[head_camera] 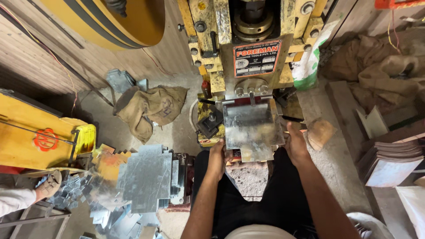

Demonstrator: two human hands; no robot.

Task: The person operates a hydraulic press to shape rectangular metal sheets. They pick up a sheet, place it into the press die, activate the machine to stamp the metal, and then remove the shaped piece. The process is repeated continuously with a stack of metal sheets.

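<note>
A shiny metal sheet [250, 126] with notched corners lies flat under the ram of a yellow press machine [252, 48]. My left hand [218, 155] grips the sheet's near left edge. My right hand [295, 144] holds its right edge, thumb on top. Both forearms reach forward over my dark trousers.
A stack of cut metal sheets [148, 177] sits to my left, with scrap offcuts [95, 199] scattered on the floor. Burlap sacks [150, 108] lie behind. More stacked plates [389, 161] stand at right. Another person's sandalled foot [49, 185] shows at far left.
</note>
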